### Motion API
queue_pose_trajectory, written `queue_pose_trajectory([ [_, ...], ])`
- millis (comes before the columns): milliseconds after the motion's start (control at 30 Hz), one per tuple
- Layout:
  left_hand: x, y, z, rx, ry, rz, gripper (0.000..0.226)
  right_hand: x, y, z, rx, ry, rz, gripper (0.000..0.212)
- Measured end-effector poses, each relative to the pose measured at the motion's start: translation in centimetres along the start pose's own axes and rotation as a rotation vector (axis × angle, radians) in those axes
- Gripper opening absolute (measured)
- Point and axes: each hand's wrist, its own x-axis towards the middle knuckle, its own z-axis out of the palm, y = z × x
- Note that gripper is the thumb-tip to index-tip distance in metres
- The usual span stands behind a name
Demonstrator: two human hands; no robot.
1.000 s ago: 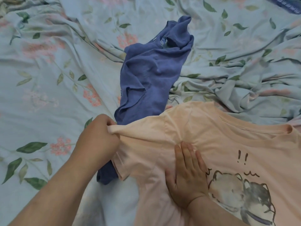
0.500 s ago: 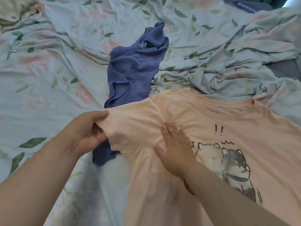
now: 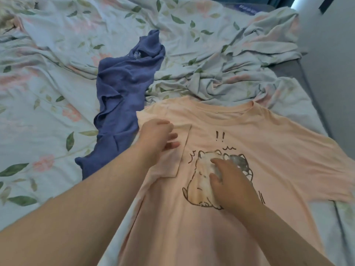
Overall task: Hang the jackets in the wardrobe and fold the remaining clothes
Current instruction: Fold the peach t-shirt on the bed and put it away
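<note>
Under the left hand [image 3: 155,136], the folded-in sleeve [image 3: 179,150] of the peach shirt [image 3: 249,131] lies flat on the shirt's front; the fingers [image 3: 172,144] are loosely extended and rest on the sleeve without gripping it. Right hand [image 3: 230,181]: fingers relaxed, pressing on the printed animal [image 3: 201,181]. The shirt lies spread face-up on the bed [image 3: 38,116]. Beyond the left fingers, a crumpled blue shirt [image 3: 123,89] touches the peach shirt's edge.

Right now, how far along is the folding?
Done: the pink shirt's left sleeve is folded in. In hand: left hand rests on that fold, right hand on the print. Left: its right sleeve lies spread; the blue shirt lies crumpled. No jackets in view.
</note>
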Motion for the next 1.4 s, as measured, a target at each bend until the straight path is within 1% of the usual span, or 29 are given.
queue_pose_trajectory([
  [67,-0.2,-1.9,-2.5,0.33,0.216,0.316,0.02,-1.2,1.4,0.3,-0.003,-0.016,-0.007,0.041],
  [100,-0.4,-3.1,-4.2,0.495,0.325,0.423,0.021,-1.5,1.7,0.6,0.0,-0.021,-0.031,0.039],
  [133,-0.7,-4.4,-5.7,0.614,0.367,0.474,0.024,-1.6,1.7,0.9,-0.003,-0.025,-0.066,0.036],
  [167,-0.9,-5.9,-7.0,0.697,0.318,0.493,0.031,-1.5,1.4,1.2,-0.013,-0.036,-0.11,0.035],
  [233,-1.6,-9.3,-8.4,0.925,0.034,0.502,0.057,-1.0,-0.1,2.1,-0.053,-0.041,-0.207,0.038],
  [267,-2.0,-10.9,-8.9,1.075,-0.072,0.531,0.07,-0.6,-1.0,2.7,-0.075,-0.032,-0.263,0.042],
  [300,-2.2,-12.3,-9.3,1.198,-0.102,0.591,0.078,-0.3,-1.9,3.3,-0.104,-0.026,-0.323,0.047],
  [333,-2.5,-13.4,-9.8,1.281,-0.086,0.641,0.08,-0.1,-2.8,4.0,-0.153,-0.031,-0.387,0.053],
  [400,-2.8,-14.7,-10.5,1.395,-0.046,0.634,0.078,0.6,-3.6,5.4,-0.308,-0.093,-0.479,0.061],
  [500,-2.2,-15.4,-10.7,1.488,-0.045,0.575,0.081,1.0,-2.9,7.2,-0.497,-0.201,-0.45,0.066],
  [600,-2.2,-15.1,-10.3,1.628,-0.051,0.474,0.082,1.3,-3.0,7.4,-0.519,-0.226,-0.455,0.067],
  [667,-2.5,-14.3,-9.8,1.659,-0.049,0.372,0.083,1.1,-3.0,6.3,-0.391,-0.211,-0.469,0.062],
  [700,-2.8,-13.7,-9.7,1.634,-0.026,0.304,0.083,0.7,-2.9,5.8,-0.271,-0.179,-0.457,0.057],
  [733,-2.9,-12.8,-8.5,1.606,0.014,0.234,0.08,0.0,-1.8,4.3,-0.145,-0.107,-0.42,0.05],
  [767,-3.1,-12.0,-7.8,1.577,0.096,0.196,0.075,-0.8,-0.9,3.3,-0.049,0.004,-0.39,0.043],
  [800,-3.5,-11.1,-6.1,1.529,0.196,0.224,0.069,-1.8,0.8,1.8,0.002,0.14,-0.355,0.038],
  [833,-3.9,-10.5,-3.9,1.441,0.28,0.307,0.067,-2.9,3.0,0.1,0.044,0.264,-0.315,0.034],
  [867,-4.4,-10.1,-1.3,1.324,0.309,0.419,0.067,-3.9,5.4,-1.6,0.087,0.36,-0.265,0.032],
  [900,-5.1,-9.9,1.5,1.213,0.251,0.519,0.07,-4.8,7.8,-3.4,0.107,0.444,-0.193,0.03],
  [933,-5.9,-10.1,4.5,1.145,0.136,0.618,0.073,-5.5,10.4,-5.2,0.127,0.514,-0.094,0.031],
  [1000,-7.1,-10.8,11.0,1.086,-0.122,0.802,0.079,-6.5,15.0,-8.5,0.234,0.626,0.155,0.029],
  [1033,-7.4,-11.4,14.3,1.063,-0.219,0.874,0.078,-6.9,17.2,-10.0,0.288,0.674,0.273,0.028],
  [1067,-7.3,-11.8,17.4,1.044,-0.288,0.935,0.075,-7.2,18.9,-11.3,0.331,0.709,0.374,0.029],
  [1133,-6.6,-12.8,23.0,1.03,-0.407,1.036,0.071,-6.9,21.8,-13.0,0.426,0.679,0.51,0.032],
  [1200,-5.3,-13.8,26.9,1.154,-0.522,1.031,0.08,-6.1,23.1,-13.5,0.547,0.591,0.546,0.028],
  [1233,-4.6,-14.6,28.1,1.252,-0.547,1.022,0.087,-5.7,23.5,-13.5,0.598,0.557,0.539,0.023],
  [1300,-3.3,-16.1,29.0,1.452,-0.524,1.028,0.098,-4.6,24.0,-13.2,0.693,0.527,0.502,0.008],
  [1367,-2.9,-17.1,28.9,1.511,-0.48,1.046,0.099,-3.3,24.3,-13.2,0.802,0.556,0.489,0.017],
  [1400,-2.9,-17.4,28.9,1.493,-0.479,1.063,0.096,-2.5,24.5,-13.3,0.875,0.574,0.509,0.013],
])
